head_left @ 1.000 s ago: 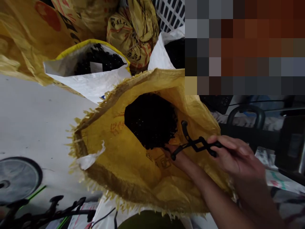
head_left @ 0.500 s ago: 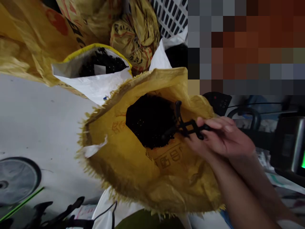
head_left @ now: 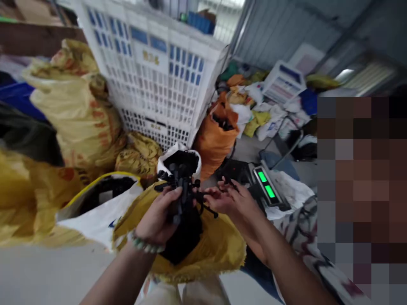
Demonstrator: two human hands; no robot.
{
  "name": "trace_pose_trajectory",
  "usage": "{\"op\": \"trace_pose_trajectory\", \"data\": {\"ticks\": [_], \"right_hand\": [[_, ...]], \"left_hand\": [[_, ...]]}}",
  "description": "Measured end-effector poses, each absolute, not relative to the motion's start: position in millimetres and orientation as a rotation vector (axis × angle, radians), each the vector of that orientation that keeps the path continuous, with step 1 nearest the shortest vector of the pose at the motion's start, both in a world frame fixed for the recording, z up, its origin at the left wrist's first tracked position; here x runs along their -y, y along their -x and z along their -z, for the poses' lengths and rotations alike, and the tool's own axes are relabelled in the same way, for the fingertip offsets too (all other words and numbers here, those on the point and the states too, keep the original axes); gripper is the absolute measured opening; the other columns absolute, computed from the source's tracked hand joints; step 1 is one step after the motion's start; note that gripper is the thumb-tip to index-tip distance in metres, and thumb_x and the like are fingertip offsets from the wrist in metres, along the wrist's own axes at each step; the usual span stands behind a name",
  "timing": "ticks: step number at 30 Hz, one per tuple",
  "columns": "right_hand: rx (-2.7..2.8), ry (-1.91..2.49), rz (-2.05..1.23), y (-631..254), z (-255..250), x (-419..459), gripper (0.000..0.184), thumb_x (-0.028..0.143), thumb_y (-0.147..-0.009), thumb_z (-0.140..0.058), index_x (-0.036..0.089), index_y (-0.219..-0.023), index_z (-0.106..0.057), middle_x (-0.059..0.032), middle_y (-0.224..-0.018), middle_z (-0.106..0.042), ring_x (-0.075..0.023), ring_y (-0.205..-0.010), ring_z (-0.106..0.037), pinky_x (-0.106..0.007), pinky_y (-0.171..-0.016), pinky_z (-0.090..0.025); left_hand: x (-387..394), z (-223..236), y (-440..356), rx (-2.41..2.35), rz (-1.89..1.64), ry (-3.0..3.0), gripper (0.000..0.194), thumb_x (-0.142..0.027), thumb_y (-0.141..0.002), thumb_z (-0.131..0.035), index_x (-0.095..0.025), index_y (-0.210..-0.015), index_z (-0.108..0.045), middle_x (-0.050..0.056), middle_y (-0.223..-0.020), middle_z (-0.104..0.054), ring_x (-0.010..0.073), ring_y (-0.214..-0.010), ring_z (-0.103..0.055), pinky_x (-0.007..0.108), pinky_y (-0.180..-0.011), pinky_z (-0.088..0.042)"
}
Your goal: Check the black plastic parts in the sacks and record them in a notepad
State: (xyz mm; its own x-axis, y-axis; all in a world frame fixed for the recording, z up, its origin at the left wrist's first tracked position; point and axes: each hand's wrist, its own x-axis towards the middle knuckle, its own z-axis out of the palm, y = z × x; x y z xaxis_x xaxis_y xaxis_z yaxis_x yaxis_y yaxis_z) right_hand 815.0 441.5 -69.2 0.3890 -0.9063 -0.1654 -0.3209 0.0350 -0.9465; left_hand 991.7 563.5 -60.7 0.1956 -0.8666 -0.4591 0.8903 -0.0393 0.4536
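Note:
My left hand (head_left: 162, 214), with a bead bracelet at the wrist, is closed round a bunch of black plastic parts (head_left: 182, 186) with thin rods and knobs. The bunch is above the yellow woven sack (head_left: 219, 245), whose dark contents show below. To its right, my right hand (head_left: 243, 199) has bent fingers round a small dark plastic piece (head_left: 229, 182). Another hand (head_left: 218, 201), seemingly a co-worker's, lies close beside it, palm partly up, near the bunch. Overlap and blur hide some fingertips.
A white sack (head_left: 95, 220) with black parts is at the left, a smaller white bag (head_left: 163, 163) behind. White crates (head_left: 155, 84) and an orange sack (head_left: 216, 144) stand beyond. A scale with a lit green display (head_left: 267, 184) is at the right, near a co-worker's patterned clothing (head_left: 302, 245).
The view has lifted and drawn back from the sack's mouth. My left hand has come into view with a bunch of black parts. The hands at the right have come together.

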Motion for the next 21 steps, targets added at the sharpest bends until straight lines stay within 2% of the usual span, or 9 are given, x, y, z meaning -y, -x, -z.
{"op": "trace_pose_trajectory", "data": {"ticks": [6, 12, 16, 21], "right_hand": [[-1.212, 1.403, 0.789, -774, 46, -408, 0.033, 0.038, -0.07, -0.056, 0.019, -0.097, -0.06, -0.0077, -0.101, -0.066, -0.0185, -0.09, -0.06, -0.031, -0.076, -0.045], [-1.251, 1.261, 0.941, -726, 21, -400, 0.029, 0.032, -0.065, -0.056, 0.021, -0.092, -0.061, -0.0054, -0.096, -0.067, -0.0181, -0.087, -0.061, -0.029, -0.073, -0.044], [-1.307, 1.131, 1.089, -677, 12, -386, 0.028, 0.027, -0.06, -0.055, 0.022, -0.087, -0.059, -0.0035, -0.091, -0.067, -0.0177, -0.085, -0.061, -0.027, -0.069, -0.045], [-1.435, 0.931, 1.297, -603, 15, -362, 0.027, 0.027, -0.058, -0.054, 0.022, -0.084, -0.054, -0.004, -0.079, -0.067, -0.0183, -0.073, -0.062, -0.027, -0.059, -0.045]], "left_hand": [[-489, 39, -934, 0.148, 1.581, -0.676, 0.01, -0.015, -0.076, -0.052, -0.011, -0.082, -0.058, 0.005, -0.063, -0.065, 0.0151, -0.049, -0.06, 0.023, -0.044, -0.047], [-459, 25, -871, 0.24, 1.68, -0.624, 0.009, -0.014, -0.074, -0.055, -0.01, -0.081, -0.061, 0.005, -0.066, -0.066, 0.0137, -0.055, -0.06, 0.023, -0.053, -0.049], [-441, 12, -829, 0.251, 1.744, -0.633, 0.007, -0.014, -0.077, -0.053, -0.012, -0.079, -0.059, 0.004, -0.066, -0.066, 0.0127, -0.055, -0.061, 0.02, -0.048, -0.046], [-411, -3, -770, 0.277, 1.828, -0.632, 0.002, -0.013, -0.075, -0.055, -0.013, -0.074, -0.057, 0.004, -0.068, -0.066, 0.0134, -0.059, -0.062, 0.023, -0.055, -0.049]]}}
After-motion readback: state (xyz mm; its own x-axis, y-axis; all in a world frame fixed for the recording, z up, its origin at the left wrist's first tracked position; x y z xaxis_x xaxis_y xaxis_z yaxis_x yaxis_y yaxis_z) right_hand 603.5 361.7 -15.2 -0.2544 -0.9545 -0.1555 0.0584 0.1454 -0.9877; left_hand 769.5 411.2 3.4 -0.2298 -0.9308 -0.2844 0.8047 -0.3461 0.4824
